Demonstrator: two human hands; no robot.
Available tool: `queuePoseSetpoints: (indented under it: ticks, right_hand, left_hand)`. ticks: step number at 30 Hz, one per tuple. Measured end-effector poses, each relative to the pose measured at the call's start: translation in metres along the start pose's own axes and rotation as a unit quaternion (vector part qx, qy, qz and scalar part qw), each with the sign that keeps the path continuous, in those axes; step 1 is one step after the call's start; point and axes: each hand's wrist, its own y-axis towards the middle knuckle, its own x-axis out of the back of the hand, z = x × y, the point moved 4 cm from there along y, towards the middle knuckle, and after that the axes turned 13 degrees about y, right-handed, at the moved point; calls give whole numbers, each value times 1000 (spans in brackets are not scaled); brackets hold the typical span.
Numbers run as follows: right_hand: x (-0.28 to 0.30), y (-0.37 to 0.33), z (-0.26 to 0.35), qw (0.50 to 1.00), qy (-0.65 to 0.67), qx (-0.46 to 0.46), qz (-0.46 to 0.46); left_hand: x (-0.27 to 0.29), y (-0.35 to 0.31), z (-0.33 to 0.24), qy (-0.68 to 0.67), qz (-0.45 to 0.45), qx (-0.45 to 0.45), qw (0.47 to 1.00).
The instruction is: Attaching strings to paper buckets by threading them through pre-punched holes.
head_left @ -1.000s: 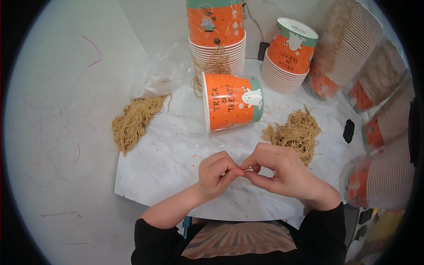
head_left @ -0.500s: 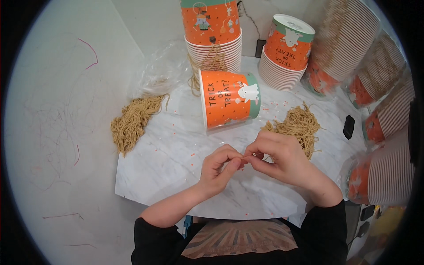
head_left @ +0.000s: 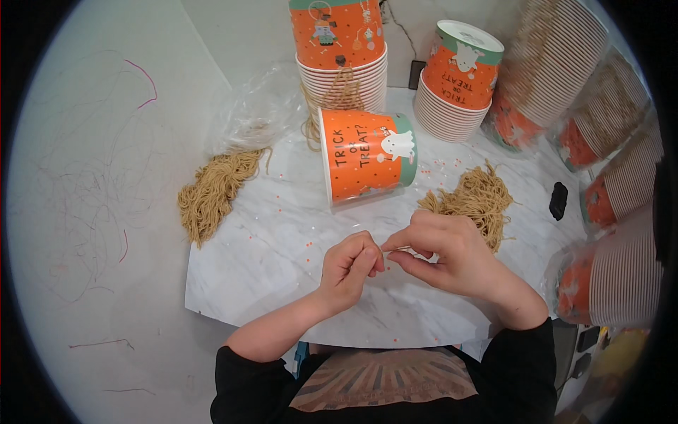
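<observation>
Pale thread-like strand [head_left: 398,249], thin, at the fingertips in front of the wearer's torso; fine detail too small to make out. Right hand [head_left: 446,247]: thumb and forefinger drawn together about the strand. Left hand [head_left: 351,267]: fingers curled closed, thumb laid against them; whether the strand's far end is caught inside, cannot tell.

Step in hand, by judgement: close two-handed fingering of the single strand. Next move seems to call for a light, steady pinch and even tension, since so thin a strand could slip.

Tan yarn bundle [head_left: 472,198], loose and tangled, just beyond the right hand. Second tan bundle [head_left: 215,198], farther left, its upper end meeting a clear plastic bag [head_left: 258,116]. Orange-and-green paper bucket [head_left: 367,155], ghost motif, lying on its side, white rim leftward. Behind it, a tall nested bucket stack [head_left: 342,35], upside down, with loose yarn strands [head_left: 344,92] against it.

Right rear: shorter inverted stack [head_left: 455,116]. Right edge: plastic-wrapped stacks [head_left: 621,275], and a small black object [head_left: 558,201] near them.

Surface: white marble-patterned tabletop [head_left: 275,283], scattered orange specks [head_left: 308,244]. Room: pale wall [head_left: 99,177], scribbled, one pink stroke [head_left: 152,81].
</observation>
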Motion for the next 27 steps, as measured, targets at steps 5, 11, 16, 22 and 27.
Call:
queuePoseSetpoints:
  ticks: [5,11,16,22,27]
  right_hand:
    - [-4,-1,-2,999,-17,40,-10]
    - [-8,1,-4,993,-74,93,-16]
    - [-14,-2,-5,999,-41,27,0]
    - [-16,-3,-1,997,-62,48,-12]
    - [-15,-3,-3,992,-87,90,-16]
  left_hand:
    - [-1,0,-2,19,8,-13,1000]
    - [1,1,1,24,-5,-9,1000]
    - [1,0,3,32,-5,-6,999]
    - [0,0,1,5,-17,17,1000]
    - [2,-1,-3,27,-1,7,1000]
